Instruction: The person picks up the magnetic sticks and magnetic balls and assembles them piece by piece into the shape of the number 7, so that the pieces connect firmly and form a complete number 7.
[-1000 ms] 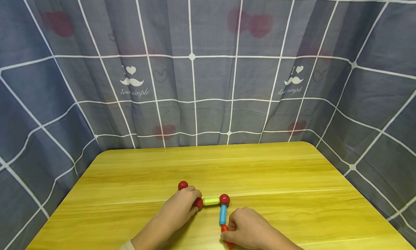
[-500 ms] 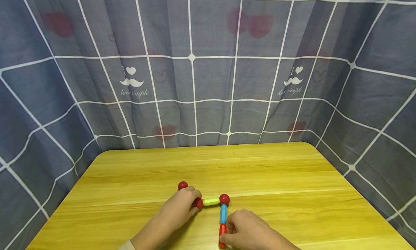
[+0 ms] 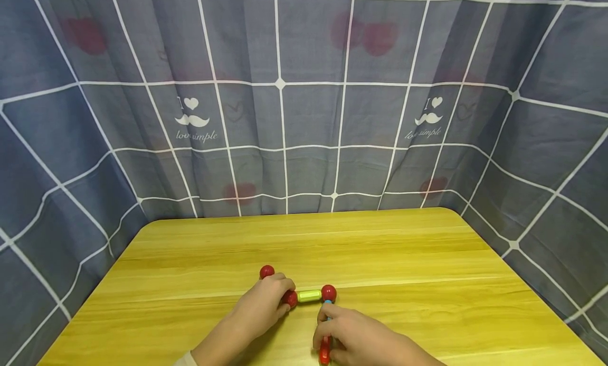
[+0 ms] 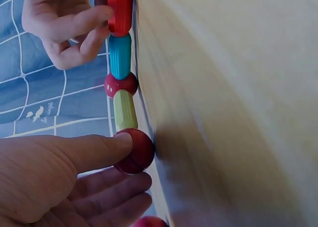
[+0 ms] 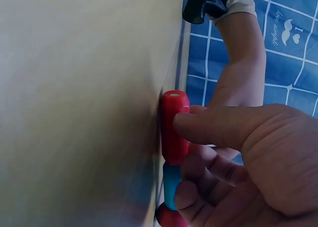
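A chain of toy pieces lies on the wooden table [image 3: 408, 260]. It runs from a red ball [image 3: 291, 298] through a green rod [image 3: 309, 296] to a second red ball [image 3: 328, 292], then turns toward me along a blue rod [image 4: 119, 55] to a red rod [image 3: 325, 351]. My left hand [image 3: 284, 296] pinches the first ball [image 4: 134, 150], thumb on top. My right hand [image 3: 325, 324] grips the red rod [image 5: 174, 127] between thumb [image 5: 218, 127] and fingers, covering most of the blue rod in the head view. A third red ball [image 3: 267, 271] sits just beyond my left hand.
A grey-blue checked curtain [image 3: 304, 118] closes in the table at the back and on both sides. Bare wood stretches across the far half and to the right. My left forearm [image 5: 238, 73] shows in the right wrist view.
My right hand slid forward and left over the blue rod, and the red rod swung into line with it. The left hand stayed on its ball.
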The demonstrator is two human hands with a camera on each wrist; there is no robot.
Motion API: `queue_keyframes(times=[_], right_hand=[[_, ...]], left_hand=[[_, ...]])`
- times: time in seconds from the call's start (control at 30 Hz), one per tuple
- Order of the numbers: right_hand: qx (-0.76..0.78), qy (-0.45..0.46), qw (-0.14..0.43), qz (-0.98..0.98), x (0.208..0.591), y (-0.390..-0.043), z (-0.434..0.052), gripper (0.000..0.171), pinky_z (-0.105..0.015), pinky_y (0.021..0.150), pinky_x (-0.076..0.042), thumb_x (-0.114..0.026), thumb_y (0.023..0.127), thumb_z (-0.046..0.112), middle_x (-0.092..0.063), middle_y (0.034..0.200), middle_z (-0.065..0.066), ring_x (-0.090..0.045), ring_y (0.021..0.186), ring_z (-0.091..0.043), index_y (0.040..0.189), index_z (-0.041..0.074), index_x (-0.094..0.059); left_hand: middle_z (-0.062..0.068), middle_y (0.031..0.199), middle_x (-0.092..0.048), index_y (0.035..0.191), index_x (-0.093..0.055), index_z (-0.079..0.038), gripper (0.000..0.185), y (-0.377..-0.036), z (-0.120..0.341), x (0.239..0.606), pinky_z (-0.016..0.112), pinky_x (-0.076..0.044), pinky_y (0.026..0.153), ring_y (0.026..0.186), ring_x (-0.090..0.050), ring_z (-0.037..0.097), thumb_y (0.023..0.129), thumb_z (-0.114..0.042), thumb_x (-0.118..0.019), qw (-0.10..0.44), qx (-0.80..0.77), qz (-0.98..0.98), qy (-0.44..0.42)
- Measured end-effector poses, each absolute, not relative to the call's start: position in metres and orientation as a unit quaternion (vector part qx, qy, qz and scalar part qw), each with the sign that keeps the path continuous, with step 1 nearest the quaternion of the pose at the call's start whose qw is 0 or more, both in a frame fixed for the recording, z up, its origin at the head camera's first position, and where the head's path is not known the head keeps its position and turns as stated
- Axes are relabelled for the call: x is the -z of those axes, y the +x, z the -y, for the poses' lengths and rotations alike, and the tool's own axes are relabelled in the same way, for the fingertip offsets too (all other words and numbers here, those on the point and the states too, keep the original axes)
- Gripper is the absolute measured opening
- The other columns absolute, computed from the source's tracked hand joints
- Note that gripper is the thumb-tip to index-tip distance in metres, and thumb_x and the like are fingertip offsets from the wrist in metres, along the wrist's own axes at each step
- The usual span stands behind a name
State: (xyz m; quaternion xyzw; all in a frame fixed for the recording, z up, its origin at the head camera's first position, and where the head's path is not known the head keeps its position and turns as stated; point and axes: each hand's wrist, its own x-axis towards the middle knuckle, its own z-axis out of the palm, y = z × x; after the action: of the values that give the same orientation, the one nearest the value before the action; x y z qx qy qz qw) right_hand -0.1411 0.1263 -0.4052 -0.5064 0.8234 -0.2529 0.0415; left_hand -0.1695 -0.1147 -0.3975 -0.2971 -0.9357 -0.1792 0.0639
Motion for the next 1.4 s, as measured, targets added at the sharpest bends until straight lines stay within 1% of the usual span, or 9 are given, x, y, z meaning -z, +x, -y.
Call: queue_keyframes(times=[0.13,0.27,0.57,0.8,1.0,1.17,1.3,1.4], right_hand=[[0.253,-0.527,0.021,-0.811,0.408,-0.142,-0.124,0.018,-0.005,0.068,-0.041,-0.074,0.086,0.008,-0.052,0.101,0.012,-0.05,0.079,0.004,0.095,0.023,-0.071],[0.244,-0.541,0.009,-0.805,0.41,-0.143,-0.121,0.015,-0.005,0.074,-0.041,-0.07,0.09,0.009,-0.053,0.102,0.013,-0.052,0.084,0.005,0.096,0.023,-0.07],[0.207,-0.55,-0.013,-0.809,0.413,-0.15,-0.115,0.015,-0.005,0.081,-0.039,-0.07,0.091,0.012,-0.054,0.103,0.017,-0.051,0.09,0.008,0.097,0.026,-0.069],[0.202,-0.554,-0.005,-0.808,0.412,-0.154,-0.113,0.013,-0.007,0.082,-0.04,-0.069,0.092,0.016,-0.054,0.105,0.018,-0.051,0.093,0.008,0.1,0.027,-0.068],[0.198,-0.557,-0.005,-0.807,0.411,-0.156,-0.113,0.014,-0.008,0.083,-0.041,-0.068,0.093,0.016,-0.054,0.105,0.018,-0.051,0.093,0.008,0.102,0.026,-0.068],[0.195,-0.559,-0.012,-0.806,0.412,-0.156,-0.114,0.015,-0.007,0.083,-0.04,-0.069,0.092,0.013,-0.054,0.104,0.018,-0.051,0.093,0.008,0.101,0.025,-0.068],[0.192,-0.564,-0.015,-0.803,0.413,-0.157,-0.113,0.016,-0.006,0.083,-0.039,-0.07,0.091,0.011,-0.054,0.103,0.017,-0.051,0.092,0.008,0.101,0.024,-0.068],[0.192,-0.564,-0.013,-0.803,0.413,-0.158,-0.113,0.016,-0.006,0.083,-0.039,-0.07,0.091,0.012,-0.054,0.103,0.017,-0.051,0.091,0.008,0.101,0.024,-0.068]], left_hand=[[-0.004,0.083,-0.057,0.09,-0.066,-0.009,0.021,-0.169,0.115,0.398,0.02,-0.049,0.065,0.075,-0.052,0.005,0.077,-0.006,-0.082,0.067,0.179,0.936,-0.297],[-0.004,0.083,-0.057,0.09,-0.066,-0.009,0.021,-0.17,0.115,0.398,0.02,-0.049,0.065,0.075,-0.052,0.005,0.077,-0.006,-0.082,0.067,0.18,0.936,-0.295],[-0.005,0.081,-0.056,0.089,-0.066,-0.01,0.019,-0.171,0.115,0.397,0.02,-0.048,0.064,0.072,-0.051,0.005,0.078,-0.007,-0.081,0.059,0.172,0.94,-0.289],[-0.005,0.081,-0.056,0.089,-0.066,-0.01,0.019,-0.173,0.114,0.397,0.02,-0.047,0.063,0.071,-0.05,0.005,0.079,-0.007,-0.081,0.061,0.166,0.942,-0.285],[-0.005,0.082,-0.056,0.089,-0.065,-0.01,0.019,-0.175,0.115,0.397,0.019,-0.047,0.062,0.071,-0.05,0.005,0.079,-0.007,-0.081,0.064,0.166,0.942,-0.285],[-0.005,0.082,-0.056,0.091,-0.066,-0.009,0.019,-0.175,0.114,0.396,0.02,-0.047,0.063,0.071,-0.049,0.005,0.079,-0.01,-0.082,0.053,0.171,0.943,-0.281],[-0.002,0.086,-0.059,0.096,-0.068,-0.007,0.021,-0.175,0.116,0.394,0.02,-0.047,0.063,0.072,-0.05,0.005,0.081,-0.014,-0.08,0.05,0.183,0.94,-0.283],[0.002,0.092,-0.063,0.1,-0.069,-0.004,0.023,-0.175,0.119,0.393,0.021,-0.05,0.065,0.074,-0.053,0.006,0.083,-0.014,-0.078,0.064,0.196,0.936,-0.284]])
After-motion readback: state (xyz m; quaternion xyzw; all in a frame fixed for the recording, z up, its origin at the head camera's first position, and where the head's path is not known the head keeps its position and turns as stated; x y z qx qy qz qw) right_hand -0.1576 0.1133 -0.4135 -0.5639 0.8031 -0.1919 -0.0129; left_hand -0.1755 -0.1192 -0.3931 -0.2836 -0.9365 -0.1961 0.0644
